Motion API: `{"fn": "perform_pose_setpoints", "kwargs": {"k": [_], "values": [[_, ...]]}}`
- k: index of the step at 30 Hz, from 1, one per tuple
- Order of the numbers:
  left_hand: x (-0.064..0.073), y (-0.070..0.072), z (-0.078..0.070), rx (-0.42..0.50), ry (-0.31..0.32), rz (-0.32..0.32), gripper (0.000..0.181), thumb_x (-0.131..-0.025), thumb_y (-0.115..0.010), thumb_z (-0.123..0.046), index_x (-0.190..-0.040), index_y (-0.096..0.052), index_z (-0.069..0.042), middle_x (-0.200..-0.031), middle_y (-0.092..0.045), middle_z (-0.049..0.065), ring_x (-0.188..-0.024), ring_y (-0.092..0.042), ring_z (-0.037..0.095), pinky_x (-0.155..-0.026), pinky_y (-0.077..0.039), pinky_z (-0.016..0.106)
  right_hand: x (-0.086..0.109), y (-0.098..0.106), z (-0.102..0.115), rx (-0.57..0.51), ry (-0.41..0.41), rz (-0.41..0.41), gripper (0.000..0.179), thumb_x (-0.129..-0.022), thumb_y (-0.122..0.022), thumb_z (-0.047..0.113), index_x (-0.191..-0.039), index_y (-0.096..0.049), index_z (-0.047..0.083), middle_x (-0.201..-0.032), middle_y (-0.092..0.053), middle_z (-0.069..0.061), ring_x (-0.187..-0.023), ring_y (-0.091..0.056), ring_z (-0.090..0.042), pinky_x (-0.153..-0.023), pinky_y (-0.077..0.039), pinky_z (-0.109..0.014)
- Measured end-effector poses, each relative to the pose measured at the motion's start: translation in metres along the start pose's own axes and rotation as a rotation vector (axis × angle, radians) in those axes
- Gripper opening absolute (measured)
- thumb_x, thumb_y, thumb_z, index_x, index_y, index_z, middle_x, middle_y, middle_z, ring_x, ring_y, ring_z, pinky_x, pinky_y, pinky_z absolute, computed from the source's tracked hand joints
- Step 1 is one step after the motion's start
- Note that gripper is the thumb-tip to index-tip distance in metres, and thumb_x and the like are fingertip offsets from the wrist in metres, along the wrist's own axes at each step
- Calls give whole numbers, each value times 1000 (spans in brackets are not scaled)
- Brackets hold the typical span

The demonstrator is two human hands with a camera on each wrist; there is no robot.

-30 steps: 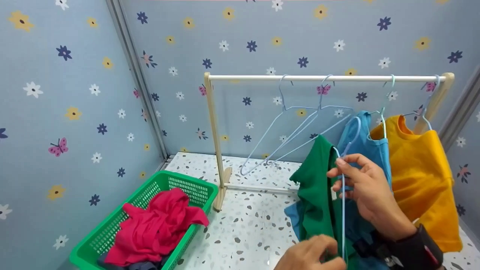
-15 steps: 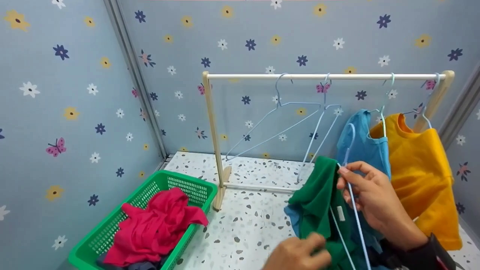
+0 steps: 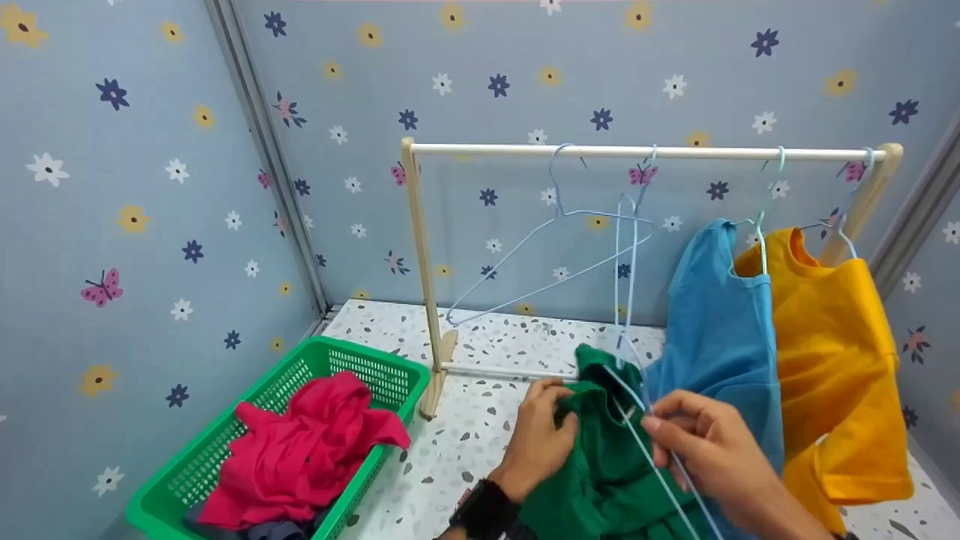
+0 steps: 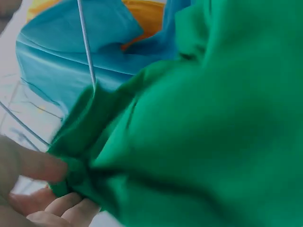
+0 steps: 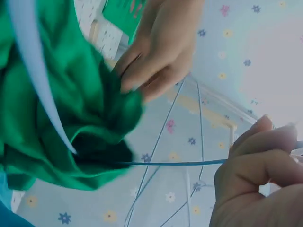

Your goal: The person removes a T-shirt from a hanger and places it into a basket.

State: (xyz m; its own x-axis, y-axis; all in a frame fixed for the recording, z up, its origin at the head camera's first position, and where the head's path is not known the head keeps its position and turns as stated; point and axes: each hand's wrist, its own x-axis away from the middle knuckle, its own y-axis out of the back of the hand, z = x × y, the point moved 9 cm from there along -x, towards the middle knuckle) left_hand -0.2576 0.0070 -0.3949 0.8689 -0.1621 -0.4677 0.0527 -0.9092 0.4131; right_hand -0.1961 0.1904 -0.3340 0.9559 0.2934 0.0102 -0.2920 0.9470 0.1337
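Observation:
My right hand pinches a light-blue wire hanger near its neck, below the hook. One arm of that hanger runs into the opening of a green shirt, and its lower wires slant down to the right. On the shirt's left side my left hand grips the edge of the cloth. In the left wrist view the thumb and fingers pinch a fold of the green cloth. The right wrist view has the hanger wire passing from the right hand into the bunched opening.
Behind stands a rack with a white rail, carrying bare hangers and, at right, a blue shirt and a yellow shirt. At left, a green basket holds red and dark clothes. Flowered walls surround the speckled surface.
The green shirt and held hanger have moved down and left. My left hand has risen and now grips the shirt's edge. The bare hangers on the rail have swung.

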Motion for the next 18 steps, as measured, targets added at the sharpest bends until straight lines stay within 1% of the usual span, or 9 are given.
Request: {"fn": "perform_pose_setpoints", "kwargs": {"k": [2, 3, 5, 6, 9, 11, 12, 15, 18], "values": [[-1, -15, 12, 20, 74, 94, 56, -85, -69, -1, -139, -59, 9, -160, -41, 24, -137, -54, 37, -101, -54, 39, 6, -3, 2, -28, -4, 44, 18, -110, -62, 20, -111, -64, 2, -78, -71, -8, -51, -57, -11, -45, -48, -22], [-1, -23, 17, 16, 104, 149, 69, -84, -70, -6, -149, -52, 7, -168, -30, 23, -143, -48, 38, -104, -52, 41, 10, -3, 4, -37, -3, 62, 18, -110, -61, 20, -111, -64, 1, -79, -72, -8, -51, -58, -12, -45, -48, -22], [2, -40, 27, -1, 147, 260, 92, -81, -73, -15, -162, -34, 1, -176, -11, 20, -152, -36, 42, -108, -49, 48, 19, 0, 9, -37, -10, 73, 17, -111, -59, 20, -111, -66, 4, -81, -73, -8, -52, -61, -14, -44, -49, -24], [3, -47, 30, -6, 153, 309, 99, -81, -74, -21, -166, -26, -4, -177, -3, 19, -155, -32, 43, -112, -46, 53, 23, 3, 13, -29, -7, 67, 18, -112, -59, 20, -111, -66, 4, -81, -74, -9, -52, -63, -15, -45, -50, -24], [6, -66, 37, -64, 123, 420, 113, -84, -82, -35, -171, -12, -19, -177, 7, 18, -156, -25, 50, -119, -32, 70, 35, 17, 25, 17, 3, 16, 19, -112, -57, 20, -110, -67, 5, -82, -74, -13, -51, -62, -19, -44, -51, -27], [9, -78, 39, -121, 94, 482, 119, -83, -87, -43, -172, -8, -32, -178, 11, 16, -157, -23, 52, -118, -25, 77, 42, 26, 32, 49, 14, -30, 19, -113, -56, 19, -110, -67, 3, -82, -74, -17, -49, -61, -24, -42, -51, -29], [12, -85, 40, -170, 76, 514, 123, -81, -89, -47, -172, -7, -37, -178, 12, 14, -156, -23, 53, -117, -23, 79, 45, 30, 33, 66, 9, -61, 19, -113, -57, 20, -111, -66, 3, -83, -74, -19, -48, -60, -26, -42, -51, -29], [21, -105, 40, -337, 36, 615, 130, -76, -93, -55, -170, -3, -51, -179, 16, 8, -156, -24, 53, -115, -27, 80, 53, 40, 36, 104, 5, -134, 20, -112, -58, 20, -114, -64, 1, -84, -73, -23, -48, -59, -33, -42, -52, -33], [29, -123, 41, -524, -11, 689, 136, -70, -94, -64, -169, -2, -53, -179, 15, 4, -154, -31, 51, -114, -33, 77, 58, 44, 39, 108, 15, -188, 20, -111, -60, 20, -116, -63, 1, -85, -72, -25, -49, -59, -35, -43, -54, -36]]}}
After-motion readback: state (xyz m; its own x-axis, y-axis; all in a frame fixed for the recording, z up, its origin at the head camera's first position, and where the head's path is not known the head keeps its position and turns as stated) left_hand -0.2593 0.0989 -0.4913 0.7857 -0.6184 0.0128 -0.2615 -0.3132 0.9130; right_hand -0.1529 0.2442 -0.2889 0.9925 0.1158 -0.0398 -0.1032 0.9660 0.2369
